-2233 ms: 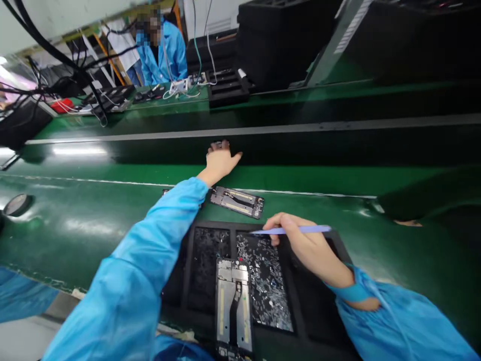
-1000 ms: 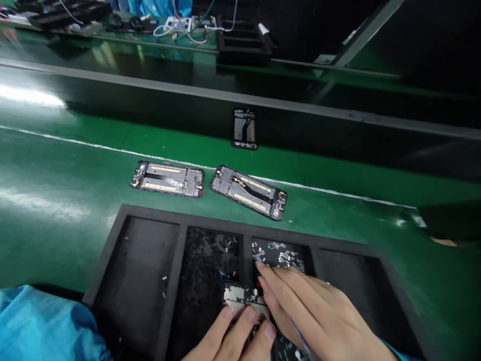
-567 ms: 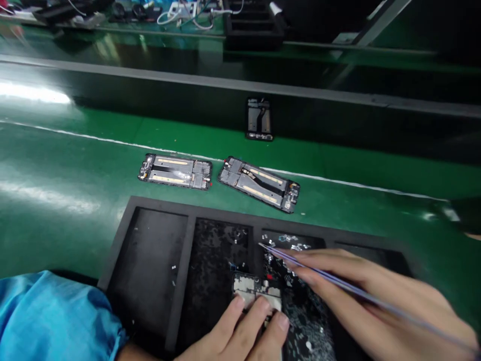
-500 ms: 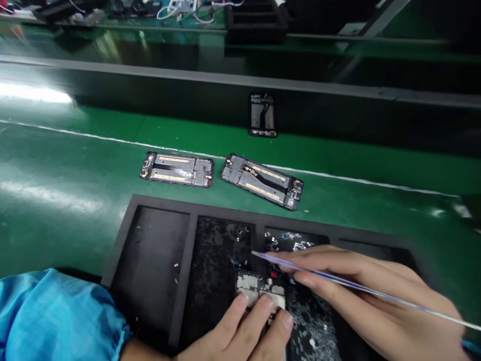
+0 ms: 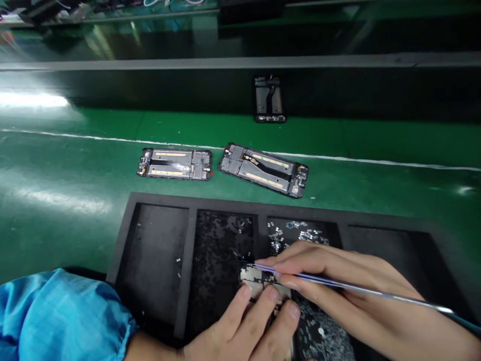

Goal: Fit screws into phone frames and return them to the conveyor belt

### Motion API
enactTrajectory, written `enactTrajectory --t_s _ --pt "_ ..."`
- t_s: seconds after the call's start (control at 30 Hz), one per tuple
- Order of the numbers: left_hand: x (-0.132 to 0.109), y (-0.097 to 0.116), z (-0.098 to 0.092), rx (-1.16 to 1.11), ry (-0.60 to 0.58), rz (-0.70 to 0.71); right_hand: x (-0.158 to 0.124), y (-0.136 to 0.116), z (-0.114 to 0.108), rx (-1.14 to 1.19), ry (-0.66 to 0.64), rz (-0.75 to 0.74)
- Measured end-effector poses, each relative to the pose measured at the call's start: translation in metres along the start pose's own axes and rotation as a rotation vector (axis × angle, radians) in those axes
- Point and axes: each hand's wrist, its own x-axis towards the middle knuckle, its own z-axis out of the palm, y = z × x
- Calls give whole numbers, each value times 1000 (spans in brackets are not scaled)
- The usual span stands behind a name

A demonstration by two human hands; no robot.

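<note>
My right hand pinches a pair of thin metal tweezers. Their tips are at the top edge of an opened phone, touching or just above it; I cannot tell which. Laid across that phone, the fingers of my left hand hold it over the black tray; the hand hides most of its lower part. Beneath and beside the hands, tray compartments contain many tiny silvery and dark pieces.
Two opened phones, one on the left and one angled, lie on the green bench behind the tray. A third opened phone leans farther back, against a dark ledge. Cables lie along the upper edge.
The tweezer tips have come down from above the phone to its top edge. My left hand keeps its hold on the phone. The view has shifted slightly.
</note>
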Motion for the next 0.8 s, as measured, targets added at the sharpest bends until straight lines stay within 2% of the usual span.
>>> enactTrajectory --t_s 0.3,0.47,0.53,0.67,0.7,0.73,0.8 --pt "2 0 -1 -16 18 -5 -1 2 4 -84 20 -35" --pt "1 -1 -2 2 -9 21 -2 1 4 -89 34 -32" --pt "0 -1 -3 4 -29 31 -5 0 5 -98 100 -24" --pt "-1 -2 -5 7 -56 44 -3 2 8 -102 438 73" --pt "-1 -2 -5 8 -54 42 0 4 8 -114 479 90" --pt "-1 -2 -5 9 -50 36 4 5 8 -133 474 93" --pt "-1 -3 -4 12 -31 20 14 9 7 -172 380 36"
